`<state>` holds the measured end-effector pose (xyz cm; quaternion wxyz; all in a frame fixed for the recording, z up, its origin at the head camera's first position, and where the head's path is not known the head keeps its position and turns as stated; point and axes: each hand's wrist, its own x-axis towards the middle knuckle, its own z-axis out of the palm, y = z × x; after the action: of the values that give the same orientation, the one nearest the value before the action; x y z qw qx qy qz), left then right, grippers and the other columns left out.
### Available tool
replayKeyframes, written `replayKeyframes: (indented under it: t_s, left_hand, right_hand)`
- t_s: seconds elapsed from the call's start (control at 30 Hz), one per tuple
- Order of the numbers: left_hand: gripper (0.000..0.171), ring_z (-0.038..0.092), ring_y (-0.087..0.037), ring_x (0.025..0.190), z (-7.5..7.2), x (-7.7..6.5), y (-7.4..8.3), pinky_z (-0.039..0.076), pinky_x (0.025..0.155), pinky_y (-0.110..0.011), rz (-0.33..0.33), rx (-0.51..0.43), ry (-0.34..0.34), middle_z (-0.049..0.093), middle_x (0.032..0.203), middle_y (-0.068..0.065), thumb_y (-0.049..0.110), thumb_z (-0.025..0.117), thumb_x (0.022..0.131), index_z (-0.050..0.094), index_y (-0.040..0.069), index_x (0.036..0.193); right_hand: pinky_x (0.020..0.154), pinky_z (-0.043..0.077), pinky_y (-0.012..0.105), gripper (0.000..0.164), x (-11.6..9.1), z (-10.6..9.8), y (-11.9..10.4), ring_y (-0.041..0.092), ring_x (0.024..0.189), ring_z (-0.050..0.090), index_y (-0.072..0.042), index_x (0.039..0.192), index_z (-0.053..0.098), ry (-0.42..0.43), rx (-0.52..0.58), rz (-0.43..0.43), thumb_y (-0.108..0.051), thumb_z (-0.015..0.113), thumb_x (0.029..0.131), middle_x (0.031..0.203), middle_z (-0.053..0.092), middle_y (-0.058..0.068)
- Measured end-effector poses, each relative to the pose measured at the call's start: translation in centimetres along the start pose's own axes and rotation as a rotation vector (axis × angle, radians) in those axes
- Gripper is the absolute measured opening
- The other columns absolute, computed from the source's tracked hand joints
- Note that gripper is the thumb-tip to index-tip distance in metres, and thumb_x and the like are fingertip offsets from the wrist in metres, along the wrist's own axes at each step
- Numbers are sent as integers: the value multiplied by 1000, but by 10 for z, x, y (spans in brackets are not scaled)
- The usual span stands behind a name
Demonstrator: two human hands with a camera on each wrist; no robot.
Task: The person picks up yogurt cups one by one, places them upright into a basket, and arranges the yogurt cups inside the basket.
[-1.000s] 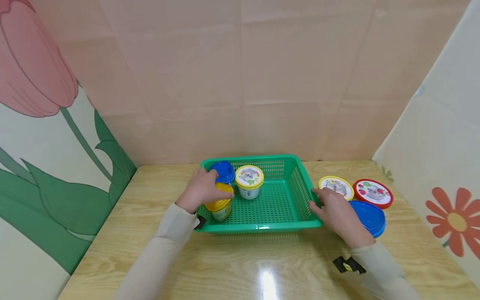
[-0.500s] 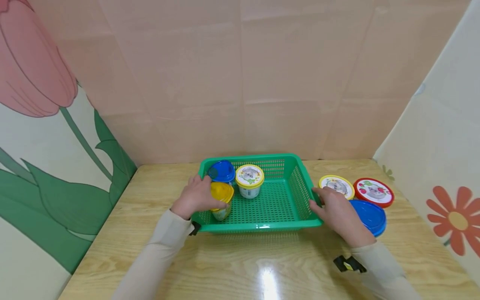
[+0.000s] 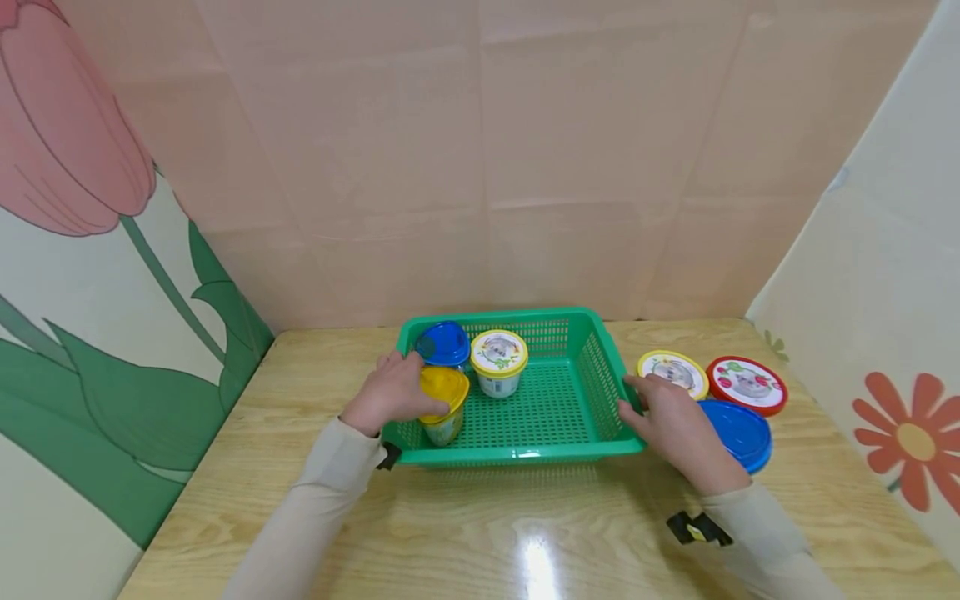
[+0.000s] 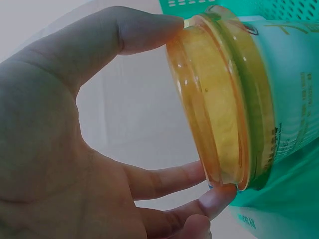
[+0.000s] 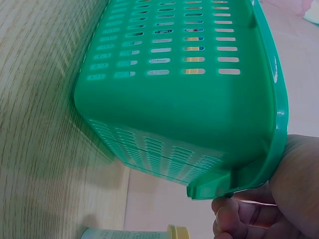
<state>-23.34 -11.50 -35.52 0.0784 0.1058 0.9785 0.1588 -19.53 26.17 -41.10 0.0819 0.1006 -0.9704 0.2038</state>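
A yellow-lidded tub (image 3: 450,396) stands in the near left corner of the green basket (image 3: 517,455). My left hand (image 3: 392,393) holds it at the lid; in the left wrist view the thumb is on one side of the yellow lid (image 4: 219,99) and the fingertips on the other. Just behind stands a blue-lidded tub (image 3: 444,343). To its right is a white tub (image 3: 498,362) with a yellow-rimmed picture lid. My right hand (image 3: 671,425) grips the basket's right rim, its fingers curled under the edge in the right wrist view.
Right of the basket, on the wooden table (image 3: 480,533), are a yellow-rimmed tub (image 3: 672,373), a red-rimmed tub (image 3: 747,386) and a blue-lidded tub (image 3: 738,433). A pinkish wall covering (image 3: 480,167) rises behind the table, with floral panels at both sides.
My left hand has shifted slightly left, uncovering more of the yellow lid and the blue-lidded tub. My right hand has stayed on the basket rim.
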Motion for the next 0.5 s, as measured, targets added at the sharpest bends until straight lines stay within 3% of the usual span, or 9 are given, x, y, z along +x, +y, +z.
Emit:
replayKeyframes:
  t_s: [0.2,0.33,0.5]
  left_hand:
    - [76,43,-32,105,-1,0,-3,45,87,-46,10,-16,-10,54,117,-16,42,81,76,53,-3,130]
    - [85,44,-33,111,-2,-2,-4,46,92,-47,5,-40,-14,52,127,-19,48,81,77,49,-3,138]
    - [82,51,-34,112,-7,-4,-13,50,90,-48,2,-143,59,52,133,-24,55,69,88,48,-4,142]
  right_hand:
    - [70,56,44,47,0,1,1,23,79,61,9,127,61,10,-3,-7,-21,70,92,98,67,17]
    - [70,56,45,47,-1,1,1,24,79,62,9,127,61,16,-1,-9,-21,70,92,98,67,17]
    - [69,56,44,46,-1,1,-1,23,78,61,9,126,62,25,-1,-12,-21,70,92,96,67,16]
